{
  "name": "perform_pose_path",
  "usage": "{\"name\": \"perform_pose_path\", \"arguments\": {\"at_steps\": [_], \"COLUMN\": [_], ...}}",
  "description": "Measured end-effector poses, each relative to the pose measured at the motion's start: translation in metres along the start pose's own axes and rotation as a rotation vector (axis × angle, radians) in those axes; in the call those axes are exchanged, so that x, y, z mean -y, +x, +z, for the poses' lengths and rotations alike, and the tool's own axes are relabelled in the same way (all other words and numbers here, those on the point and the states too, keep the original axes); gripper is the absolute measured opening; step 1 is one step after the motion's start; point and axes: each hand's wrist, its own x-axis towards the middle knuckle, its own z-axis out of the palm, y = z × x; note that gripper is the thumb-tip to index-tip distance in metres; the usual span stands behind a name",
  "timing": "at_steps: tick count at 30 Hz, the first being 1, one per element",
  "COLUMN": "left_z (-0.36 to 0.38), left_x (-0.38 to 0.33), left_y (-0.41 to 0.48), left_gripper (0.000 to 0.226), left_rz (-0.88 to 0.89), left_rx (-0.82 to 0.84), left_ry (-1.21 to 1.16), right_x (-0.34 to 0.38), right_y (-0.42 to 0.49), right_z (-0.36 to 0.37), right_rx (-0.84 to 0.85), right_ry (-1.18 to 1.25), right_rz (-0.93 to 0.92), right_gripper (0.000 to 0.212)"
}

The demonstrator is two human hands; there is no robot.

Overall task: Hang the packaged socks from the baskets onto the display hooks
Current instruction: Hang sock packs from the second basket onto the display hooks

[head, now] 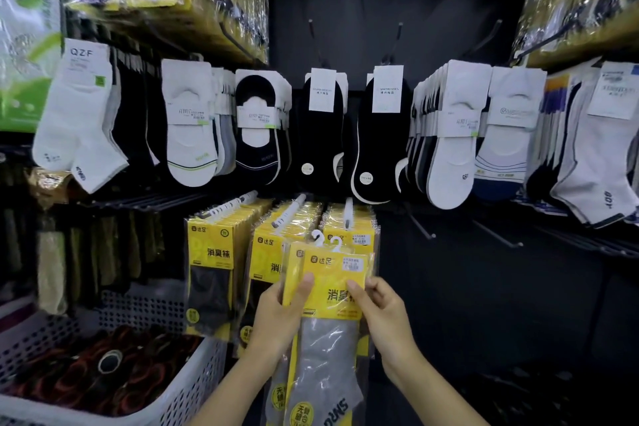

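Two yellow-carded sock packs [328, 290] with grey socks and white plastic hangers are held upright in front of me. My left hand [280, 315] grips their left edge, thumb on the front card. My right hand [377, 311] pinches the right edge of the front pack. Just behind and above them, three display hooks carry rows of matching yellow packs: one row on the left [211, 252], one in the middle [273, 239] and one on the right [349, 221]. The white hangers on my packs sit slightly below the right hook's tip.
A white perforated basket [193, 387] at lower left holds dark packaged goods. Above hang rows of white and black low-cut socks [321, 128]. Bare black hooks [420, 225] jut from the dark panel at right. Wrapped yellow stock fills the upper shelves.
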Motion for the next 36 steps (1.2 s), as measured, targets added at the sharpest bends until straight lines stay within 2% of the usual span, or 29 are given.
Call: {"name": "perform_pose_path", "arguments": {"at_steps": [3, 6, 9, 14, 19, 23, 26, 30, 33, 36], "left_z": [-0.012, -0.029, -0.044, -0.059, -0.061, -0.054, -0.045, -0.034, -0.025, -0.003], "left_x": [-0.006, -0.005, -0.006, -0.012, -0.013, -0.015, -0.017, -0.016, -0.01, -0.01], "left_y": [0.0, 0.006, 0.011, 0.015, 0.017, 0.015, 0.011, 0.007, 0.008, 0.004], "left_gripper": [0.055, 0.048, 0.035, 0.047, 0.047, 0.047, 0.047, 0.038, 0.047, 0.043], "left_rz": [0.048, 0.059, 0.09, 0.1, 0.104, 0.091, 0.091, 0.083, 0.055, 0.05], "left_rx": [-0.075, -0.112, -0.139, -0.176, -0.166, -0.154, -0.118, -0.093, -0.061, -0.026], "left_ry": [0.072, 0.175, 0.175, 0.201, 0.198, 0.171, 0.132, 0.106, 0.128, 0.099], "right_x": [0.003, 0.005, 0.009, 0.01, -0.005, -0.011, -0.017, -0.029, -0.025, -0.011], "right_y": [0.004, 0.014, 0.028, 0.05, 0.067, 0.075, 0.078, 0.068, 0.049, 0.027], "right_z": [-0.008, -0.018, -0.024, -0.015, -0.005, -0.003, -0.01, -0.031, -0.042, -0.042], "right_rx": [-0.043, -0.12, -0.153, -0.135, -0.158, -0.228, -0.303, -0.389, -0.342, -0.176], "right_ry": [0.039, 0.021, -0.039, -0.127, -0.152, -0.123, -0.145, -0.181, -0.184, -0.152], "right_rz": [0.016, 0.009, -0.034, -0.062, -0.009, 0.025, 0.07, 0.126, 0.065, 0.005], "right_gripper": [0.014, 0.014, 0.013, 0.011, 0.021, 0.016, 0.023, 0.02, 0.012, 0.016]}}
